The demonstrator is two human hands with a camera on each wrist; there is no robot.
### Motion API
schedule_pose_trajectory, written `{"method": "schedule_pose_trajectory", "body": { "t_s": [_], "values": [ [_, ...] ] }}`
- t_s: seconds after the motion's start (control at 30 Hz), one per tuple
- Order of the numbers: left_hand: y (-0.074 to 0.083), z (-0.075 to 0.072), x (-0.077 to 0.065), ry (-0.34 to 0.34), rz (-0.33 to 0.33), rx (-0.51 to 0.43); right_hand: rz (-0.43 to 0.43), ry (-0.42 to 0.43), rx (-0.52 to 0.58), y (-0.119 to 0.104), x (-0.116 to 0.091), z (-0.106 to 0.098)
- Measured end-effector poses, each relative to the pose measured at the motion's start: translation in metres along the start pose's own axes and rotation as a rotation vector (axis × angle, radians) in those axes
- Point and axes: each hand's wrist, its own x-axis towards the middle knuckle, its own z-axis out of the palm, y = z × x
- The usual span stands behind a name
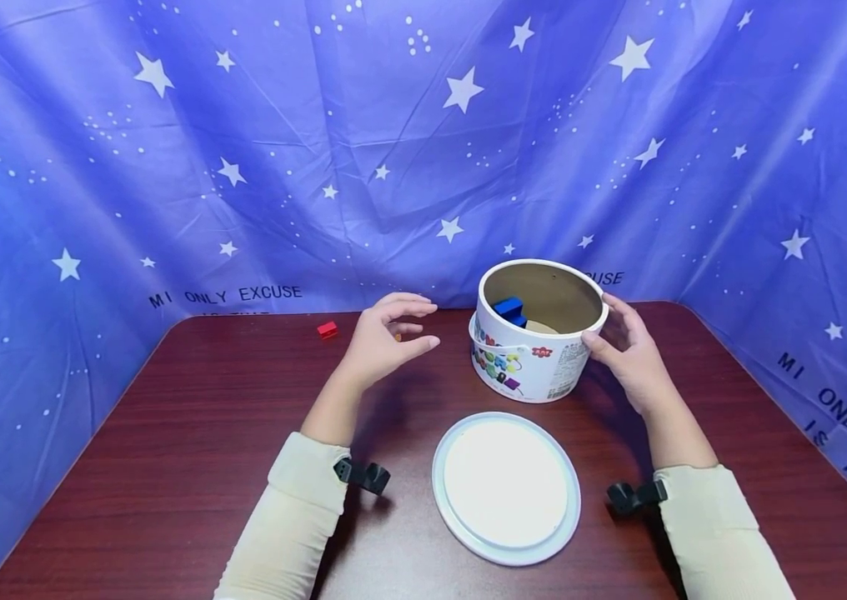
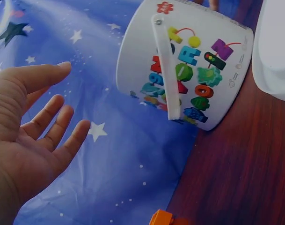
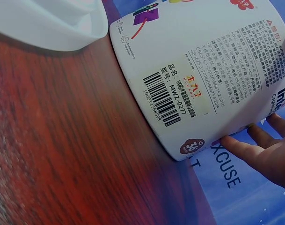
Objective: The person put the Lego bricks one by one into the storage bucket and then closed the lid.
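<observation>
A white cardboard bucket (image 1: pixel 532 367) with printed colourful shapes stands upright and uncovered near the back of the table. Blue blocks (image 1: pixel 509 312) show inside it. My right hand (image 1: pixel 629 354) grips the bucket's right side, thumb at the near rim and fingers round the wall; the right wrist view shows those fingers (image 3: pixel 247 152) against the printed label. Left of the bucket, my left hand (image 1: pixel 386 342) is raised with relaxed, spread fingers and holds nothing. An orange block (image 2: pixel 161 218) lies on the table near it, mostly hidden behind that hand in the head view.
A round white lid (image 1: pixel 506 483) lies flat on the table in front of the bucket. One small red block (image 1: pixel 328 330) sits near the table's back edge, left of my left hand. A blue star-patterned curtain (image 1: pixel 393 150) hangs right behind the dark red wooden table (image 1: pixel 191 467).
</observation>
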Motion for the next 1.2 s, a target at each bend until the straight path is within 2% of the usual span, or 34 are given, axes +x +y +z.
{"method": "schedule_pose_trajectory", "body": {
  "t_s": [0.3,0.73,1.2],
  "values": [
    [-0.003,-0.010,-0.011,0.067,-0.081,-0.018,-0.008,-0.002,0.003,0.001,0.000,0.000],
    [-0.028,-0.027,-0.018,0.109,-0.141,0.008,-0.009,0.002,-0.010,0.001,0.001,0.000],
    [-0.054,-0.040,-0.023,0.105,-0.232,0.148,-0.008,0.000,0.004,0.000,0.000,0.001]
  ]
}}
